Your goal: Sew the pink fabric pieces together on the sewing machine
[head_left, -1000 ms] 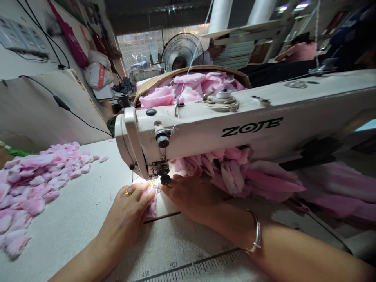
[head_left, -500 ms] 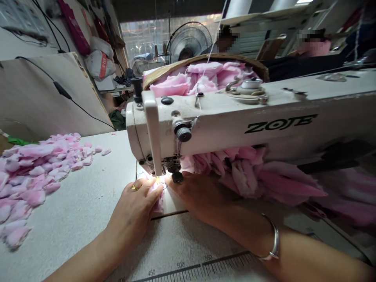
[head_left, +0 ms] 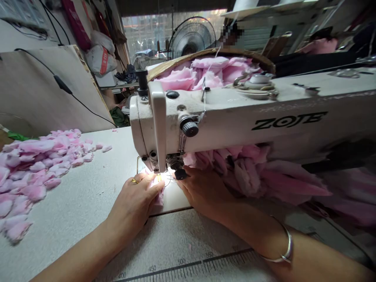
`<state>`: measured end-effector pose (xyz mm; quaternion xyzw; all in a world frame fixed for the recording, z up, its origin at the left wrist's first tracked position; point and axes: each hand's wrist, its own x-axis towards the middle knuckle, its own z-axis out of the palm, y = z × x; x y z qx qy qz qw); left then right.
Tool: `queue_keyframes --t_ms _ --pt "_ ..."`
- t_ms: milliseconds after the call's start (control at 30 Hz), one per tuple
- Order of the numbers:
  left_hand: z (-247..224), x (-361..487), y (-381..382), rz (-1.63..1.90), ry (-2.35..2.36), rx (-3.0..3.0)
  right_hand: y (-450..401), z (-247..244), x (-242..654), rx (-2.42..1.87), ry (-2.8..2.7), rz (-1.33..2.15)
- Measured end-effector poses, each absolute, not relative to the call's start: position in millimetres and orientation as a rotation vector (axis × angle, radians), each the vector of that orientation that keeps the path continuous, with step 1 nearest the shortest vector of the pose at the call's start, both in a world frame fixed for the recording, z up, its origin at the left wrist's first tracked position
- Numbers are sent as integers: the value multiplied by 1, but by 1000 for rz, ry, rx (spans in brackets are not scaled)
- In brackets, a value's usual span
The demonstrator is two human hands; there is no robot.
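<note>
My left hand (head_left: 132,203), with a ring on one finger, pinches a small pink fabric piece (head_left: 159,199) beside the lit needle area of a white sewing machine (head_left: 223,121). The piece lies partly under the presser foot. To the right of the needle, my right hand (head_left: 205,192) rests low behind a black knob (head_left: 180,174). Its fingertips are largely hidden, so what they hold, if anything, does not show. Bunched pink fabric (head_left: 249,172) lies under the machine arm, just beyond the right hand.
A heap of small stuffed pink pieces (head_left: 38,168) covers the table's left side. Behind the machine, a box (head_left: 264,62) holds more pink fabric. A printed ruler (head_left: 182,270) runs along the front. A fan (head_left: 192,37) and people stand further back.
The view has shifted slightly, so the machine appears further right. My right hand has drawn a little right of the needle. My left hand stays on the pink piece.
</note>
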<state>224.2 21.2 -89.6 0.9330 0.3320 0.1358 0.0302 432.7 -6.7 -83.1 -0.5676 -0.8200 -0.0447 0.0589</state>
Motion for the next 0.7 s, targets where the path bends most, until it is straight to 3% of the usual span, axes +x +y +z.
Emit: queue_keyframes --t_ms 267,700 --pt "-91 223 20 462 1013 2879 -13 -82 431 -1646 -2397 41" --pt "-99 217 22 589 1005 2785 -24 -96 424 -1323 -2567 -23"
